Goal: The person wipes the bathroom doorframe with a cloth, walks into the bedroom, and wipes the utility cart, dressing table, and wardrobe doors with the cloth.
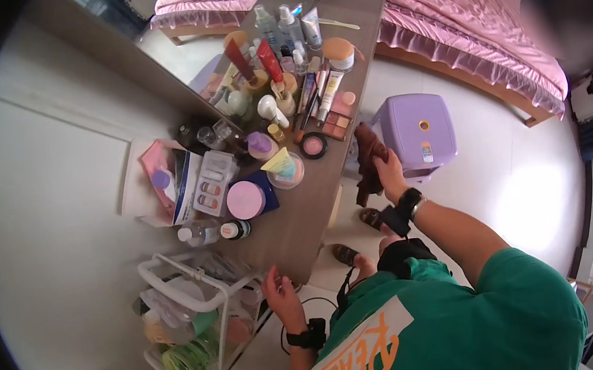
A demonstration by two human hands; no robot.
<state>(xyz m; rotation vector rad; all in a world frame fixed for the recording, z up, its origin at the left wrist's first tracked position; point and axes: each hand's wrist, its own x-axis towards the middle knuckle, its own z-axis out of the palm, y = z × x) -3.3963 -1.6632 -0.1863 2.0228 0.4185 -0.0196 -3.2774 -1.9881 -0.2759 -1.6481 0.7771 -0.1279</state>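
Observation:
My right hand (390, 174) is closed on a dark brown cloth (370, 160), which hangs beside the dressing table's right edge, left of the purple stool (418, 131). Nothing shows in my left hand (283, 301); its fingers are apart near the table's front corner, beside the white rack (220, 296). On the wooden table (284, 237) stand a pink round jar (245, 199), a blush compact (313, 145), an eyeshadow palette (336, 126), a tube (330, 95) and several bottles (289, 26).
A mirror (150, 52) lines the table's left side. Beyond the stool is a bed with a pink cover (461, 27). An open box (153, 179) stands against the wall. Bags and green packs (188, 358) fill the rack. A cable (322, 299) hangs near the table corner.

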